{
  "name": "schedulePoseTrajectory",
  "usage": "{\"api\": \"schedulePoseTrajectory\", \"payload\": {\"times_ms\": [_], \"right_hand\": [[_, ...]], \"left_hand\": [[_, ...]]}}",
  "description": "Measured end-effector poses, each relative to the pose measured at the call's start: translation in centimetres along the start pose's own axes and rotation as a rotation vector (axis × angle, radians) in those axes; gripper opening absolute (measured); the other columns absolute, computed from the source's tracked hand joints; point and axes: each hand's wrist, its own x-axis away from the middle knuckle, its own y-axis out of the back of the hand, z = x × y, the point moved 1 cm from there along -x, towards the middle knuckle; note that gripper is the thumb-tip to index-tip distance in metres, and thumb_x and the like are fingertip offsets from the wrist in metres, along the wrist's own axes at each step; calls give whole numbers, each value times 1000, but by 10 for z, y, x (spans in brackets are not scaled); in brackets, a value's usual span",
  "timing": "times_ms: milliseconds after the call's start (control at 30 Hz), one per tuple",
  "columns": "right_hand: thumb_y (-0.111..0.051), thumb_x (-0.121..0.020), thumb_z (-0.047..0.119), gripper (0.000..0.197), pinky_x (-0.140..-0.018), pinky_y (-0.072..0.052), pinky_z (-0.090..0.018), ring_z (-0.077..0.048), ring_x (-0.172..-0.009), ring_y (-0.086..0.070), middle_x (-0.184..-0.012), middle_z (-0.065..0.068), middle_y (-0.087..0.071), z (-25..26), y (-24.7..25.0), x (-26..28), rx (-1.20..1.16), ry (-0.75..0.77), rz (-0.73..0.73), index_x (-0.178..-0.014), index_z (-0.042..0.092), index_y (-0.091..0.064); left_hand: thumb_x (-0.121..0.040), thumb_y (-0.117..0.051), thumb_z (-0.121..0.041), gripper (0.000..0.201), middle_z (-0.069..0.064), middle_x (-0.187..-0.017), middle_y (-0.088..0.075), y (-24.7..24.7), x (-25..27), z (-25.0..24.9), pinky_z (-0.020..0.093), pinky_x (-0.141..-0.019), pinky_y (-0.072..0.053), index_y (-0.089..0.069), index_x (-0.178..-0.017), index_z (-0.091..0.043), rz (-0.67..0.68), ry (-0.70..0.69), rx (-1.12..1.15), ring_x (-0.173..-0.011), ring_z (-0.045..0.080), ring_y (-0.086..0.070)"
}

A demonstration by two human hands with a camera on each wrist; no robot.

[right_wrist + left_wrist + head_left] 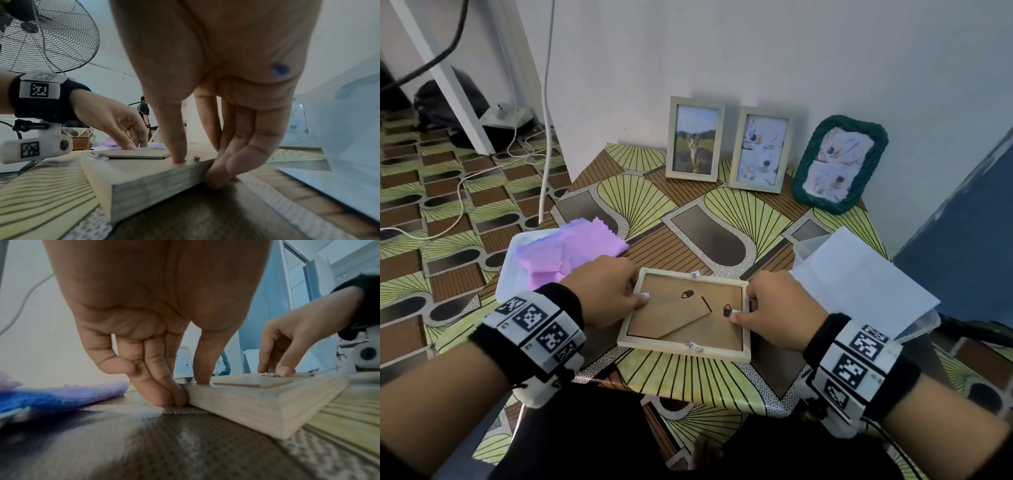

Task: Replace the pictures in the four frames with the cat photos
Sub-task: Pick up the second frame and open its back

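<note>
A light wooden frame point(745, 342) lies face down on the table in front of me, its brown backing board point(654, 322) and folded stand facing up. My left hand point(635, 294) pinches the frame's left rail, thumb on a small white tab point(644, 295), fingers against the outer side point(174, 400). My right hand point(744, 310) pinches the right rail the same way, thumb by another tab point(735, 311). Against the wall stand a frame with a cat photo point(695, 138), a frame with an abstract picture point(762, 149) and a green woven frame point(839, 161).
A white tray point(512, 270) with pink and purple cloths sits at the left of the table. A clear plastic container point(924, 325) with white sheets point(859, 284) stands at the right. Cables run over the floor on the left. A fan point(47, 35) stands behind my left arm.
</note>
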Motion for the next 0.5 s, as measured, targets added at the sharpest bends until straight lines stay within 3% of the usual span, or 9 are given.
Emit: {"api": "schedulePoseTrajectory", "payload": {"times_ms": [200,333,400,500], "right_hand": [[-68,-87,39,47,-52,-24,-24,-21,-70,-45,-72,1,-42,4,-3,-5,-9,-38,13,-61,21,-34],[-68,-87,34,44,-48,-22,-22,-19,-64,-44,-66,1,-39,4,-2,-7,-22,-74,0,-59,19,-37],[-70,-85,32,40,-51,-30,-23,-21,-66,-49,-65,0,-43,5,-1,-8,-39,-96,-8,-59,18,-42],[-72,-81,31,24,-63,-49,-28,-21,-72,-58,-68,-3,-56,6,2,-9,-81,-139,-15,-69,14,-61]], "left_hand": [[-94,-50,-38,28,1,-82,-54,0,-1,-12,28,-67,-36,-43,-74,-20,-46,26,-134,-76,21,-50],[-92,-52,-36,23,0,-82,-50,2,-6,-16,28,-70,-38,-45,-77,-20,-19,80,-105,-80,22,-52],[-90,-54,-33,18,1,-86,-55,4,-9,-14,29,-72,-42,-50,-82,-18,15,100,-64,-86,23,-56],[-87,-60,-28,18,4,-84,-65,6,-10,-11,29,-71,-45,-53,-75,-17,55,127,35,-84,22,-59]]}}
